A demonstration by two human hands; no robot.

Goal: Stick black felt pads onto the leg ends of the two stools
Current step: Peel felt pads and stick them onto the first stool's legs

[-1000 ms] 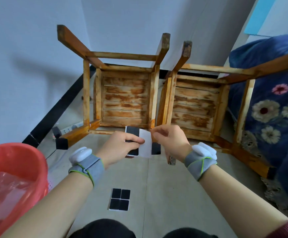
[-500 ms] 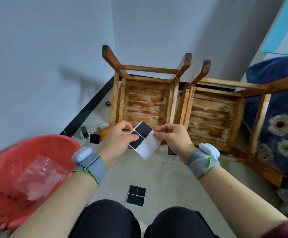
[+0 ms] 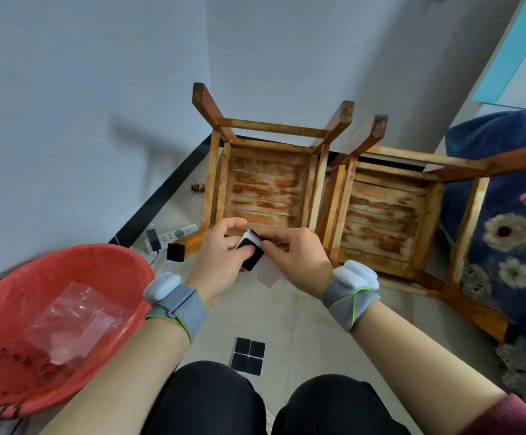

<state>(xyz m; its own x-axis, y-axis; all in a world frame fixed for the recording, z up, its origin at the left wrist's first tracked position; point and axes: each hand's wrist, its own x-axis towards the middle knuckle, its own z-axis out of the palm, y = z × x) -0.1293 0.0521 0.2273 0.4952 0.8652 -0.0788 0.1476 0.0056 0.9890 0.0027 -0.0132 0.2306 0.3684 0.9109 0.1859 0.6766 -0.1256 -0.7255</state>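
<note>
Fingers (image 3: pixel 233 222) of the left hand (image 3: pixel 220 265) and right hand (image 3: pixel 299 262) pinch a pad sheet (image 3: pixel 250 254). Two upturned stools (image 3: pixel 264 189) fill the tiled floor (image 3: pixel 286 315) just beyond.

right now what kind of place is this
Likely a bedroom in a home: floral bedding at the right, a power strip on the tiled floor by the wall.

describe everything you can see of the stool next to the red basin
The stool is worn, orange-stained wood, turned upside down on the floor, slatted seat underside facing up, rails joining its legs. Its near left leg end carries a black felt pad; the two far leg ends look bare. The left hand and right hand, holding a pad sheet, hide the near right leg end. The second stool stands close beside it.
</note>
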